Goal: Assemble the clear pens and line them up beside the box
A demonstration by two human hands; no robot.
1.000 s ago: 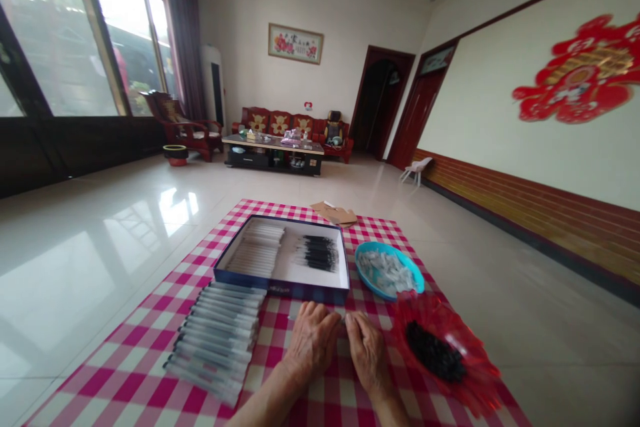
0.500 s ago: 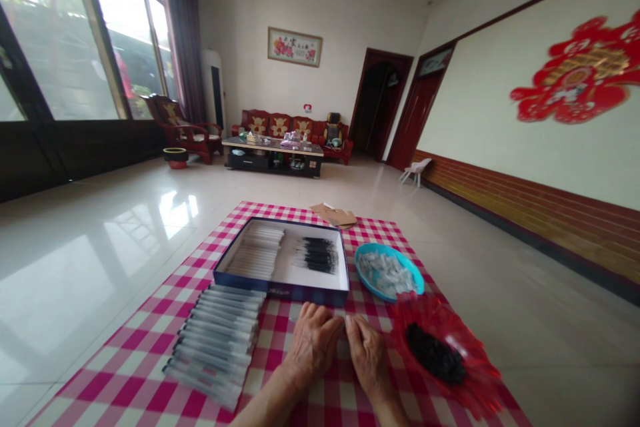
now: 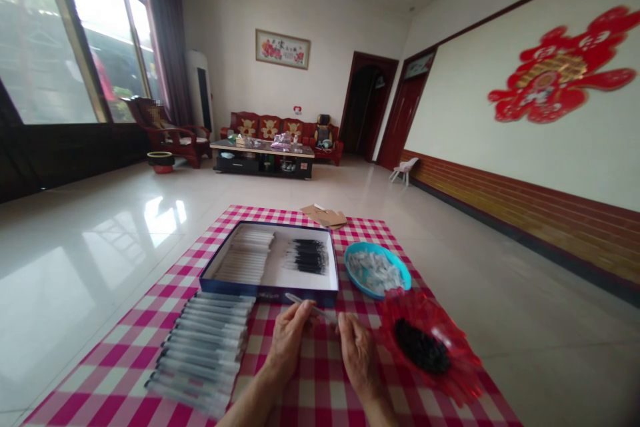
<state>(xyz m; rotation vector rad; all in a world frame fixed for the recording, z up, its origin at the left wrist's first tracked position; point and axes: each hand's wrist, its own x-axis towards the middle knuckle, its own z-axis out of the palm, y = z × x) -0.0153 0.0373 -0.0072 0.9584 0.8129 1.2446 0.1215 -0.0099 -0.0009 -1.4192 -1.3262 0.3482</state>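
Note:
A slim, pale pen [image 3: 324, 312] lies slantwise between my two hands, in front of the box. My left hand [image 3: 289, 340] pinches it near its middle, and its far end sticks out to the upper left. Closed around the pen's right end are the fingertips of my right hand [image 3: 357, 353]; the small part there is blurred. Left of my hands, several pens [image 3: 203, 347] with dark ends lie in a row. The shallow box [image 3: 297, 295] holds pale tubes [image 3: 245, 255] on its left and thin black refills [image 3: 309, 257] on its right.
A blue bowl [image 3: 406, 275] of small clear pieces [image 3: 375, 270] stands right of the box. Nearer is a red fluted dish [image 3: 463, 373] with small black parts [image 3: 423, 347]. Cardboard [image 3: 325, 215] lies at the far edge of the checked tablecloth [image 3: 320, 400].
My hands have moved slightly apart, and more of the pen shows between them. My left hand has turned, with its thumb now on top. The whole view has shifted a little.

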